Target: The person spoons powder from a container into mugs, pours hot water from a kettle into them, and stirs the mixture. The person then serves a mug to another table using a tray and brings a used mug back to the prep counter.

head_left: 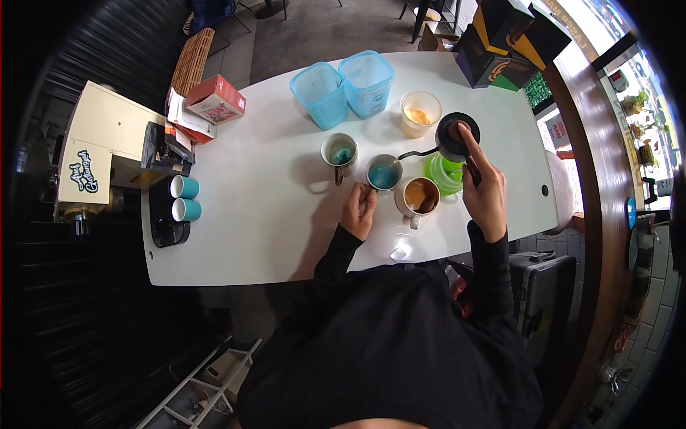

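Observation:
My right hand (486, 184) is closed round the handle of a black gooseneck kettle (454, 136), a finger on its lid. The kettle's spout reaches left over a metal cup (384, 174) with blue inside. At that cup's near side, my left hand (359, 209) pinches its handle. Left of it stands a mug (339, 155) with blue-green contents. A cup with brown contents (419, 199) sits close on the right, beside a bright green container (444, 174) partly under the kettle. Behind is a clear cup with something orange (419, 114).
Two light-blue containers (343, 89) stand at the white table's (250, 236) far side. A cream machine (107, 143), a red box (216, 99) and two teal paper cups (186, 199) are at the left. Black boxes (500, 53) stand back right.

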